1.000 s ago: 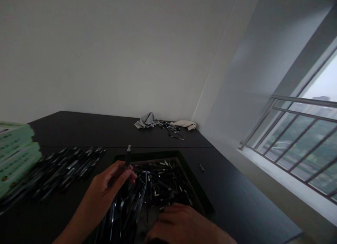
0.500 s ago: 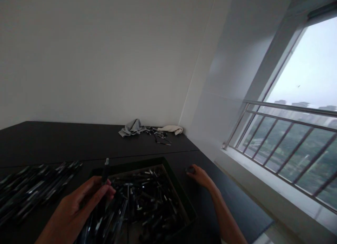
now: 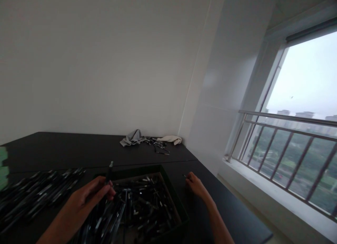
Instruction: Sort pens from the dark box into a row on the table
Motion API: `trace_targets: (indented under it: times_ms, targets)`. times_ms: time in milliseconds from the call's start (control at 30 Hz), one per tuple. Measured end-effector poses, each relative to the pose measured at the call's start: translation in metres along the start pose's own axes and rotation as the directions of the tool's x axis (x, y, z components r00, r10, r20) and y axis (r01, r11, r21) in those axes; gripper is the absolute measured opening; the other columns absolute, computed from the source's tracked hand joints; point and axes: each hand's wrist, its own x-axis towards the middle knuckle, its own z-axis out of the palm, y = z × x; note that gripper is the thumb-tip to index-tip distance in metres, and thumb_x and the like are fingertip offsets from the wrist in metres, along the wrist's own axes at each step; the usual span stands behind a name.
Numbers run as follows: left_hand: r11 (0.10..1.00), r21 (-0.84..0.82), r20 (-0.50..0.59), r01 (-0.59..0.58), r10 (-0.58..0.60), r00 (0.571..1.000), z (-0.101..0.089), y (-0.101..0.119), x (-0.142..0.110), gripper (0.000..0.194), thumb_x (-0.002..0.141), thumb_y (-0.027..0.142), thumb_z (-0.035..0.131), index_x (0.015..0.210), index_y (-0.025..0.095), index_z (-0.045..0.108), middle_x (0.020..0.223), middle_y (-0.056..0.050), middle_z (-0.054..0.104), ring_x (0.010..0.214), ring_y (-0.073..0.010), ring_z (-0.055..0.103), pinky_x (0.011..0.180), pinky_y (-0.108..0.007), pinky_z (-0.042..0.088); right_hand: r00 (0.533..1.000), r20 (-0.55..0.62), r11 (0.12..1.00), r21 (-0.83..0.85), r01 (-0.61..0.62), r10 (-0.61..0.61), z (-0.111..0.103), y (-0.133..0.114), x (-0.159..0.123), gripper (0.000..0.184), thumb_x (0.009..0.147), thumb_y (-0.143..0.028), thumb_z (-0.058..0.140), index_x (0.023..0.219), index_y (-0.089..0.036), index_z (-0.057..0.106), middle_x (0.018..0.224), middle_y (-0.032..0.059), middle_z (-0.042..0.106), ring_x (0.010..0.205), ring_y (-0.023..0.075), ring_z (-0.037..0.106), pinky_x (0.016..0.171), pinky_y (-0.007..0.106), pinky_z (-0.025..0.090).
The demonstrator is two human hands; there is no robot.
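The left hand (image 3: 91, 196) is pinching a slim dark pen (image 3: 108, 173) between thumb and fingertips, holding it nearly upright so that its pale tip is pointing up and slightly away, just over the near left corner of the tray (image 3: 172, 188). The right hand (image 3: 194, 185) is reaching out to the right of that tray, low over the dark surface (image 3: 79, 149), with its fingers curling around a small dark piece (image 3: 184, 175) that is showing only at the fingertips; it is too small and dim to tell whether the hand is gripping it or merely touching it, so whether this hand is closed on anything cannot be told. The right forearm is running down to the lower edge of the view. Between the two hands the tray, a shallow dark box with a raised rim, is lying full of loose black pen parts (image 3: 142, 202) heaped in all directions, some spilling toward the near left side beneath the left wrist. Further left, a long spread of black pens (image 3: 39, 191) is lying side by side on the surface, well apart from the tray. At the far left edge a green thing (image 3: 3, 168) is just showing, blurred. Toward the far corner a grey cloth (image 3: 131, 138) is lying crumpled, with a few scattered dark bits (image 3: 158, 144) just beside it and a cream cloth (image 3: 171, 139) beyond those, near the wall. To the right, a window with a metal railing (image 3: 284, 156) is letting in grey daylight.
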Motion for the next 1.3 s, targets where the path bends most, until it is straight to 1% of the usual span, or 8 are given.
trace_targets:
  times_ms: [167,333,433,533,700,900,1133,1300]
  targets:
    - [0.997,-0.051,0.03,-0.058,0.059,0.998,-0.002,-0.001,-0.002,0.03,0.085,0.049,0.051,0.081,0.022,0.064,0.073,-0.001,0.069,0.073,-0.021,0.065,0.071,-0.027,0.05,0.998,-0.045,0.984,0.168,0.057,-0.05,0.004,-0.008,-0.014,0.029,0.091,-0.031,0.054,0.115,-0.015,0.056,0.112,0.0083,0.059,0.092,0.0198,0.061,0.077,0.039,0.052]
    - [0.992,-0.088,0.002,-0.095,0.095,0.995,-0.002,-0.007,-0.002,0.034,0.092,0.046,0.045,0.089,0.016,0.06,0.078,-0.002,0.065,0.075,-0.0191,0.063,0.076,-0.038,0.048,0.983,-0.164,0.944,0.306,0.126,-0.078,0.004,-0.009,-0.025,0.028,0.092,-0.036,0.051,0.11,-0.014,0.056,0.099,0.0058,0.062,0.08,0.0161,0.061,0.07,0.035,0.052]
    - [0.987,-0.107,-0.055,-0.116,0.111,0.992,-0.002,-0.01,-0.001,0.034,0.093,0.045,0.045,0.087,0.015,0.059,0.075,-0.001,0.062,0.071,-0.0176,0.062,0.074,-0.037,0.049,0.959,-0.266,0.915,0.357,0.189,-0.094,-0.001,-0.014,-0.033,0.046,0.091,-0.053,0.04,0.107,-0.013,0.057,0.082,0.0049,0.06,0.07,0.0175,0.059,0.066,0.035,0.05]
    - [0.983,-0.125,-0.126,-0.137,0.121,0.985,-0.002,-0.012,0.0,0.033,0.093,0.045,0.046,0.086,0.015,0.059,0.074,0.0,0.061,0.067,-0.0163,0.061,0.069,-0.035,0.05,0.942,-0.305,0.891,0.376,0.255,-0.141,-0.011,-0.031,-0.046,0.065,0.081,-0.069,0.035,0.104,-0.013,0.058,0.076,0.0071,0.059,0.068,0.0222,0.058,0.064,0.037,0.049]
    - [0.975,-0.156,-0.233,-0.161,0.123,0.965,0.003,-0.014,-0.002,0.031,0.093,0.042,0.048,0.083,0.015,0.058,0.069,0.002,0.058,0.06,-0.0138,0.058,0.063,-0.032,0.05,0.927,-0.168,0.848,0.376,0.374,-0.334,-0.026,-0.084,-0.073,0.051,0.082,-0.06,0.045,0.101,-0.016,0.063,0.075,0.0058,0.061,0.07,0.0213,0.058,0.065,0.033,0.046]
    - [0.958,-0.222,-0.277,-0.18,0.115,0.954,0.007,-0.018,-0.006,0.031,0.093,0.043,0.046,0.089,0.014,0.058,0.067,0.003,0.057,0.053,-0.0119,0.055,0.056,-0.029,0.049,0.838,0.057,0.804,0.324,0.498,-0.542,-0.036,-0.145,-0.093,0.03,0.088,-0.04,0.048,0.097,-0.016,0.063,0.074,0.0027,0.062,0.07,0.0177,0.057,0.066,0.029,0.044]
    - [0.945,-0.263,-0.372,-0.192,0.084,0.925,0.007,-0.014,-0.013,0.031,0.093,0.043,0.047,0.088,0.014,0.056,0.064,0.004,0.051,0.048,-0.0097,0.049,0.047,-0.024,0.044,0.799,0.135,0.802,0.233,0.55,-0.586,-0.036,-0.179,-0.115,0.021,0.088,-0.029,0.047,0.093,-0.017,0.063,0.073,0.0015,0.061,0.069,0.0172,0.057,0.064,0.028,0.041]
    - [0.955,-0.24,-0.405,-0.174,0.065,0.912,0.008,0.008,-0.03,0.032,0.094,0.044,0.044,0.091,0.015,0.055,0.067,0.003,0.052,0.051,-0.0108,0.05,0.05,-0.026,0.045,0.777,0.166,0.789,0.243,0.564,-0.607,-0.038,-0.204,-0.152,0.021,0.092,-0.032,0.044,0.096,-0.019,0.061,0.076,0.0009,0.06,0.072,0.0162,0.057,0.065,0.026,0.041]
